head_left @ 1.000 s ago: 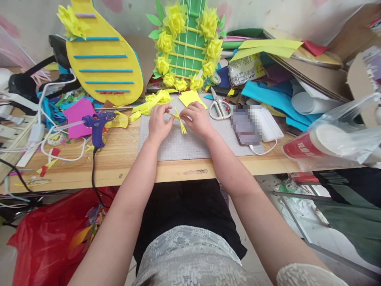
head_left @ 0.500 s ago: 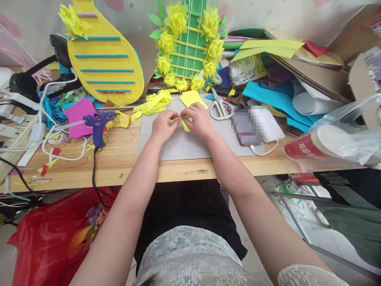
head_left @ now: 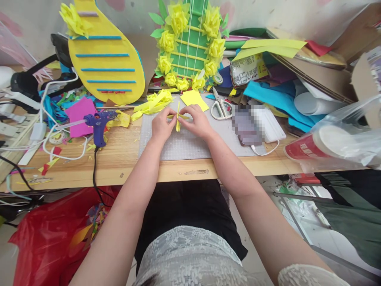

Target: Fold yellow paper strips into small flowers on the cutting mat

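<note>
Between my hands, above the grey cutting mat (head_left: pixel 184 147), is a small piece of folded yellow paper (head_left: pixel 177 124) with thin layers pointing up, down and sideways. My left hand (head_left: pixel 162 125) pinches its left side; my right hand (head_left: pixel 196 121) pinches the right side. My fingertips cover part of its middle. Just beyond lies a flat stack of yellow paper squares (head_left: pixel 195 100). A pile of yellow crepe-like pieces (head_left: pixel 154 102) sits behind my left hand. White-handled scissors (head_left: pixel 220 108) rest to the right of my right hand.
A purple glue gun (head_left: pixel 99 127) and its cord are at left. Behind stand a yellow pear-shaped board (head_left: pixel 107 63) and a green board (head_left: pixel 190 47) with yellow paper flowers. At right are a phone (head_left: pixel 247 127), a white power bank (head_left: pixel 269 125) and a red cup (head_left: pixel 306 145).
The folded yellow paper has turned from a slant to upright, and its layers have spread into a cross shape. Both hands stay nearly in place, still pinching it.
</note>
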{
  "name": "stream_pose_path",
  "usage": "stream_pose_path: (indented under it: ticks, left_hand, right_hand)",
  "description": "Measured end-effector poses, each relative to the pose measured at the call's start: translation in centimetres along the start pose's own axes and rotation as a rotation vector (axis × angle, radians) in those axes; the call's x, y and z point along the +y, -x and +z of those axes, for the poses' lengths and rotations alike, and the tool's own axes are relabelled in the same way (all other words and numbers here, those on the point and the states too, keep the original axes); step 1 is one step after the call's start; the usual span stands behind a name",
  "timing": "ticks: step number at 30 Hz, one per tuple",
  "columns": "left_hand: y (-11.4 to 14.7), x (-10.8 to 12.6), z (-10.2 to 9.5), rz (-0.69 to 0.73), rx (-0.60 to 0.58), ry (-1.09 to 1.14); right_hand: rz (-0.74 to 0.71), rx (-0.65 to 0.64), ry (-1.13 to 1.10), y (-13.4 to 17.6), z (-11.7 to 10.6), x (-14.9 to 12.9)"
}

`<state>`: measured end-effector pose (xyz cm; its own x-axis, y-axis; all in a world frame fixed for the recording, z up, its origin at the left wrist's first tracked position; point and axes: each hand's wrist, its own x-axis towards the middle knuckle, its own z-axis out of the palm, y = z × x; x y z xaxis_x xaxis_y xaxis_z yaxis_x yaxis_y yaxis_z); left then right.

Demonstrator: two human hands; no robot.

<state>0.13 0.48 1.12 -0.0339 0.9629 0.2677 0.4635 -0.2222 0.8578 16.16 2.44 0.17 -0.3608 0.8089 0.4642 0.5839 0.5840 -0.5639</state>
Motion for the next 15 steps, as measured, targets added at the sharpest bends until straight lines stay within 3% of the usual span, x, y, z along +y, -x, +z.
stream_pose_path:
  ticks: [8, 15]
  left_hand:
    - [-0.13, -0.30, 0.02, -0.020, 0.013, 0.036]
    - [0.09, -0.11, 0.53, -0.016, 0.013, -0.017]
  right_hand:
    - [0.057, -0.041, -0.042, 0.07, 0.69, 0.23]
    - [0.088, -0.013, 0.127, 0.10, 0.94, -0.60]
